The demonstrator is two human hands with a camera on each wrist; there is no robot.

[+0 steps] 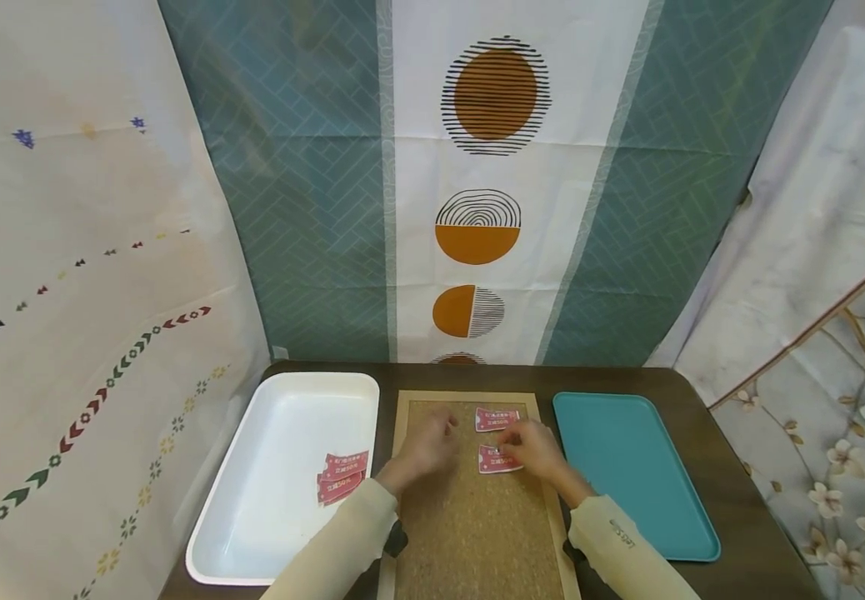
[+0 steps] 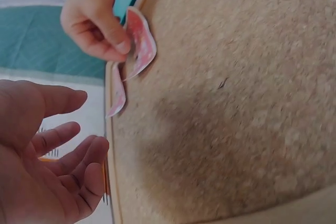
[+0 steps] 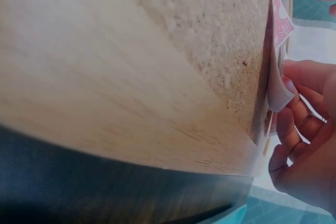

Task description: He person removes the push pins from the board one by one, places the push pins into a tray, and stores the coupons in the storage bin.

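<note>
A cork board [image 1: 477, 533] in a light wooden frame lies on the table with two red and white paper coupons near its far end. My right hand [image 1: 533, 450] pinches at the nearer coupon [image 1: 489, 461], whose ends curl up off the cork in the left wrist view. The farther coupon [image 1: 494, 418] lies just beyond those fingertips. Whatever sits between the right thumb and finger is mostly hidden. To the left, my left hand [image 1: 428, 446] hovers over the board, its fingers loosely bent around nothing.
On the left stands a white tray [image 1: 252, 500] with several similar coupons [image 1: 342, 477] overlapping at its right side. A teal tray [image 1: 627, 467] lies to the right of the board. Patterned cloth [image 1: 312, 208] hangs behind the dark table [image 1: 747, 517].
</note>
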